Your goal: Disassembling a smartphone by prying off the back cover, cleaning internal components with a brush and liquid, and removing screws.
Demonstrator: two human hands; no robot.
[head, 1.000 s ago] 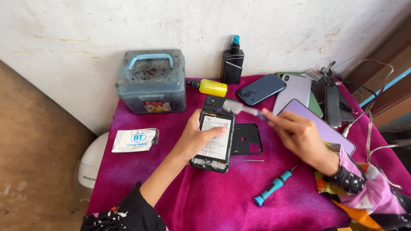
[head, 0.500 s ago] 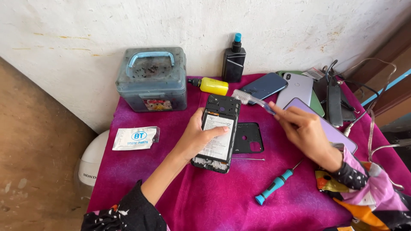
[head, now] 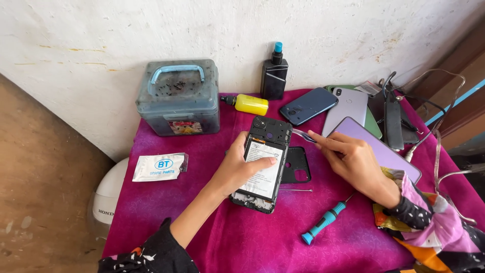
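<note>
Soft, even daylight, sharp all over

Faint shadows sit under my things on the desk; its corners bend slightly.

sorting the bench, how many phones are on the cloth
4: opened black phone under the left hand; dark blue phone near the wall; grey phone beside it; lilac phone behind the right hand. A green edge under the grey one may be another.

Opened phone under tweezers
</note>
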